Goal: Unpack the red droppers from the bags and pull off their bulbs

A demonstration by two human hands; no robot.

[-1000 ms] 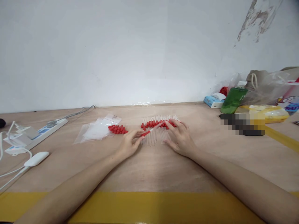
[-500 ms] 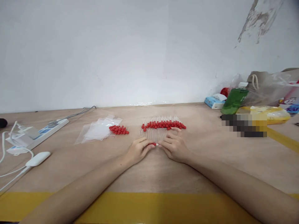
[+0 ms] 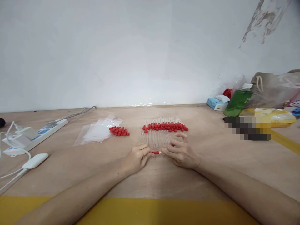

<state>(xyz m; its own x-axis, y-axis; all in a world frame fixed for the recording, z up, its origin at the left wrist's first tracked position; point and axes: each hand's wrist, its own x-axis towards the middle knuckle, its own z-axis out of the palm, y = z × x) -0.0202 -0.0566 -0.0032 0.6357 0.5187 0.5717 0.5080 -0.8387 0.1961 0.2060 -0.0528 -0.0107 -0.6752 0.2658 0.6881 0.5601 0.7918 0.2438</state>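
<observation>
Below the frame's centre, the left hand (image 3: 141,157) and the right hand (image 3: 183,153) have one red tube (image 3: 156,152) in their grip. Just above lie other tubes (image 3: 153,139); left of centre, red caps (image 3: 119,131) and bags (image 3: 98,129).

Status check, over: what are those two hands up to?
Left hand gripping red-ended piece; right hand closed at its pale end. Clear tubes lying close beyond; red-tipped row behind them.
</observation>
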